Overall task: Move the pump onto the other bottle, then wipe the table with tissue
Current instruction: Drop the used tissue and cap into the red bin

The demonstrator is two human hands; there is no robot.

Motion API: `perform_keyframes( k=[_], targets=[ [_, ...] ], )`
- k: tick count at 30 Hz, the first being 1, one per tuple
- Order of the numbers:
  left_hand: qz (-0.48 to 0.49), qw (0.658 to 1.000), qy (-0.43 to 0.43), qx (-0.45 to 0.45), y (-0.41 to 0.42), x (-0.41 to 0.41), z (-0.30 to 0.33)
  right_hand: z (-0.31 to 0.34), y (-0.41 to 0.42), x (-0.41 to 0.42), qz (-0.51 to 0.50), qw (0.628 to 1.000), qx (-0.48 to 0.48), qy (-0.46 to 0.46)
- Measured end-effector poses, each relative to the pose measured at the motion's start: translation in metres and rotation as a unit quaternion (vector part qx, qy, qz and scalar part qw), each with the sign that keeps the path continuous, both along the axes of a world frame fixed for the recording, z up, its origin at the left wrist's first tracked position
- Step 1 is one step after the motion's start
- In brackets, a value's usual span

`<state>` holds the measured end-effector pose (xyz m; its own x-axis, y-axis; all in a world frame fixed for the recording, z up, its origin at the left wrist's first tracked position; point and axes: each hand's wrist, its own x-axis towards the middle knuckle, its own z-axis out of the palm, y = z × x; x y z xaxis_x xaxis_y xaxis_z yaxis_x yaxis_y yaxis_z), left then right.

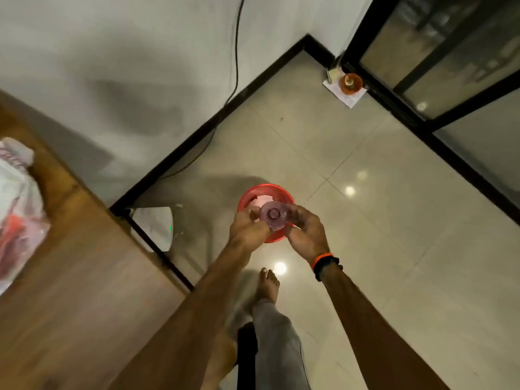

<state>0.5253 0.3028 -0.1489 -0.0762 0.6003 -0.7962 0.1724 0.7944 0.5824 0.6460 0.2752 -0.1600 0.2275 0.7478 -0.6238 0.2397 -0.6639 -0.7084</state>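
Looks like still mid pump-swap, both hands, left hand (247, 229) at 9 o'clock and right hand (305, 230) at 3, curled round a small pinkish see-through plastic bottle (273, 216) above a red round plastic bin (254, 197), probably needing a twist next.

A red bin (254, 197) stands on the tiled floor (365, 235) near a black cable (237, 66).

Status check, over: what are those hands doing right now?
Left hand and right hand both grip a small purplish bottle, seen end-on. Held over a red bin on the floor, away from the table. Nothing blocking.
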Motion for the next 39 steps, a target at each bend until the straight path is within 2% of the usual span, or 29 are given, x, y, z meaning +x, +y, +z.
perform_keyframes(
  k=[8, 16, 21, 26, 35, 39],
  targets=[
    [-0.063, 0.996, 0.020, -0.059, 0.021, 0.014, -0.092, -0.110, 0.013, 0.018, 0.023, 0.996, -0.088, 0.014],
    [-0.009, 0.997, 0.027, -0.072, 0.031, 0.001, -0.102, -0.123, 0.030, 0.021, -0.037, 0.993, -0.109, 0.023],
    [-0.018, 0.997, 0.029, -0.076, 0.029, -0.013, -0.074, -0.088, 0.029, 0.011, -0.044, 0.995, -0.090, 0.028],
    [-0.003, 0.999, 0.029, -0.027, 0.023, -0.030, -0.020, -0.030, 0.027, -0.010, -0.031, 0.998, -0.043, 0.033],
    [0.064, 0.994, 0.010, 0.086, -0.014, -0.110, 0.111, 0.101, 0.006, -0.096, 0.070, 0.996, 0.058, 0.023],
    [0.083, 0.986, 0.042, 0.136, -0.048, -0.173, 0.163, 0.148, -0.009, -0.159, 0.136, 0.983, 0.116, 0.027]
  ],
)
